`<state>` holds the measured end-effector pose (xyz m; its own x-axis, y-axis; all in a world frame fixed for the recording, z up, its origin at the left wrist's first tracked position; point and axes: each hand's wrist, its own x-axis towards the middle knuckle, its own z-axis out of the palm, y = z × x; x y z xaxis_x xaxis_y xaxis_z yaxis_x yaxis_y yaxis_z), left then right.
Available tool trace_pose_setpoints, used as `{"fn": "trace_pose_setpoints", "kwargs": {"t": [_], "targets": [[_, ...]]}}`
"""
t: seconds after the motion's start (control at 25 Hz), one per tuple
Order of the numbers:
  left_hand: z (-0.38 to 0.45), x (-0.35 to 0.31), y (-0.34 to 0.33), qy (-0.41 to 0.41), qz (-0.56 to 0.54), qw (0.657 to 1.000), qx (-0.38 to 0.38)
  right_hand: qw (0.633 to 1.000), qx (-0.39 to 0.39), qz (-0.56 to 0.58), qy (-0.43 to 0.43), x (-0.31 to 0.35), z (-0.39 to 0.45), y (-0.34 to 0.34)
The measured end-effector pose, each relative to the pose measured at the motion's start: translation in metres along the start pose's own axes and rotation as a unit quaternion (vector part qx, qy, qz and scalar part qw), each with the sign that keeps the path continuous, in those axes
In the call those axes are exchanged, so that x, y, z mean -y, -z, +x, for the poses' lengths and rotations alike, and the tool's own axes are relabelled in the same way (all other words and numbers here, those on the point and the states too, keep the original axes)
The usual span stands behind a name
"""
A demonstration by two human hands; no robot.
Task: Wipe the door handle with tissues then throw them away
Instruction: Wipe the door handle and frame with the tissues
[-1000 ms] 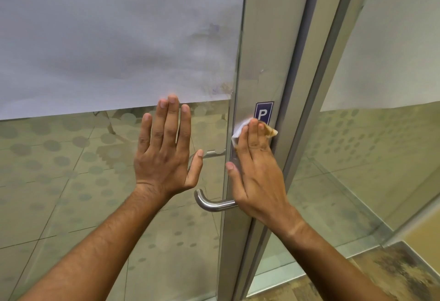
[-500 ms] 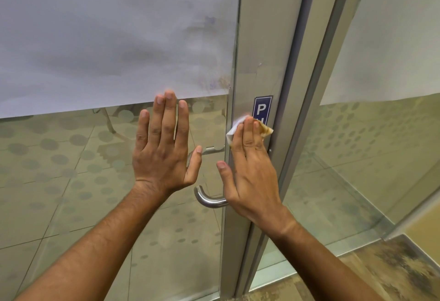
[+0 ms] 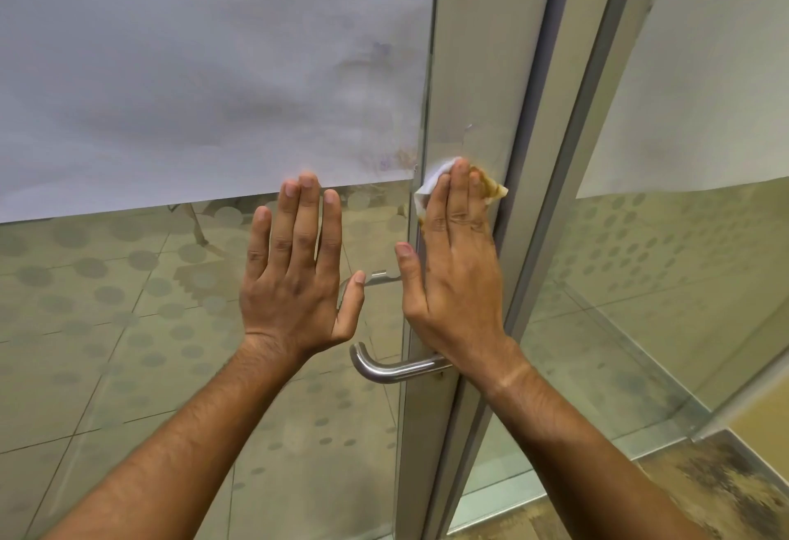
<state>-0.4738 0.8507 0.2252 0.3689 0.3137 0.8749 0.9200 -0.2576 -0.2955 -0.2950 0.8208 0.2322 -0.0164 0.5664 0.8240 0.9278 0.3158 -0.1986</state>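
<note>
Two flat, open palms: left hand [image 3: 294, 279] on glass, right hand [image 3: 454, 270] hiding most of tissue [image 3: 431, 185].

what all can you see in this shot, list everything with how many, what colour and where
door handle: one, silver metal, low on the door frame
tissue: one, white with brown stains, pressed to the frame above the handle
door frame: one, grey metal, upright at centre
frosted film: pale grey, upper glass
floor tiles: beige, seen through the glass
left hand: one, flat on the glass
right hand: one, flat, fingers over the tissue
</note>
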Motion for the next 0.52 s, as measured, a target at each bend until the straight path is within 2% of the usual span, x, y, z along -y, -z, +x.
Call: {"fn": "trace_pose_setpoints", "kwargs": {"t": [0.2, 0.4, 0.52], "targets": [[0.000, 0.000, 0.000, 0.001, 0.005, 1.000, -0.001, 0.996, 0.086, -0.018, 0.013, -0.004, -0.044, 0.001], [-0.001, 0.000, 0.001, -0.001, 0.004, 1.000, -0.005, 1.000, -0.004, 0.001, 0.006, 0.003, -0.001, 0.004], [0.000, 0.001, -0.001, -0.001, 0.004, 1.000, -0.001, 0.999, -0.032, -0.024, 0.023, 0.000, -0.018, 0.006]]}}
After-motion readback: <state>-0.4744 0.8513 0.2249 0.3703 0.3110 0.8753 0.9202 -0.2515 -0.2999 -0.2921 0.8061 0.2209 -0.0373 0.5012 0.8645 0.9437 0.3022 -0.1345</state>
